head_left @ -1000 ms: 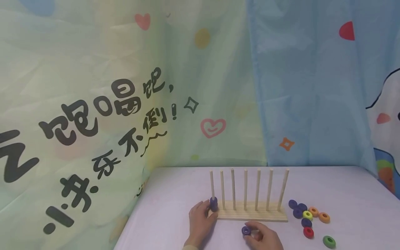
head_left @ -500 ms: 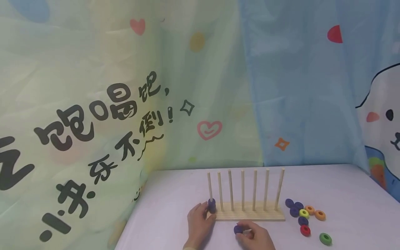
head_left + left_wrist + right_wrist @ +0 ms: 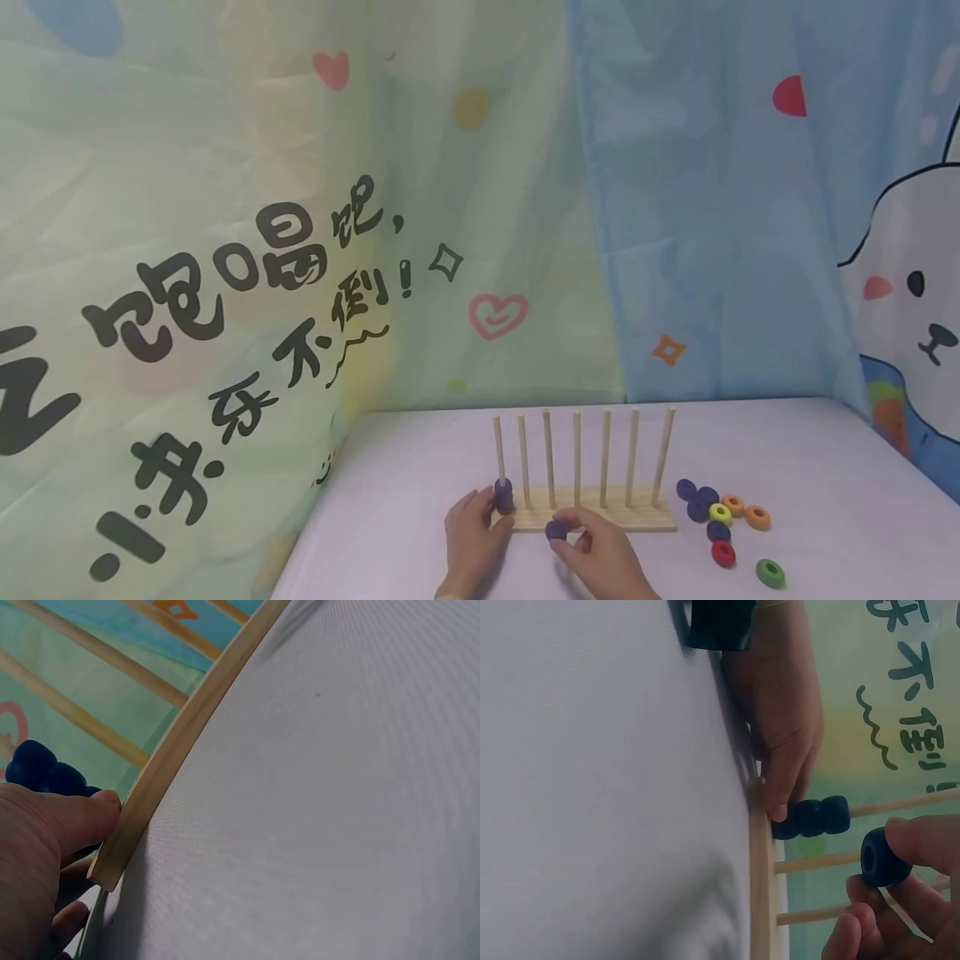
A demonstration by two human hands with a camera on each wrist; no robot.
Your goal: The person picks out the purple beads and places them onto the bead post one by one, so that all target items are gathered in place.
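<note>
A wooden peg rack point(image 3: 637, 520) with a row of upright pegs stands on the table. Three dark blue-purple beads point(image 3: 503, 497) are stacked at the foot of its leftmost peg. My left hand point(image 3: 471, 537) grips the left end of the base; in the left wrist view its thumb point(image 3: 94, 817) lies on the front edge, beside the stack. My right hand point(image 3: 600, 552) pinches another dark blue bead point(image 3: 883, 859) between thumb and fingers, its hole showing in the right wrist view. This bead is in front of the rack, right of the stack, apart from the pegs.
Right of the rack lie loose beads: several dark blue ones point(image 3: 697, 509), a yellow one point(image 3: 720, 513), two orange ones point(image 3: 757, 517), a red one point(image 3: 723, 553) and a green one point(image 3: 770, 572). A printed curtain point(image 3: 525, 208) hangs behind the white table point(image 3: 420, 467).
My right hand has carried its bead left and up toward the rack, and the bead has turned in the fingers. The left hand stays at the base's end. The head view has shifted slightly.
</note>
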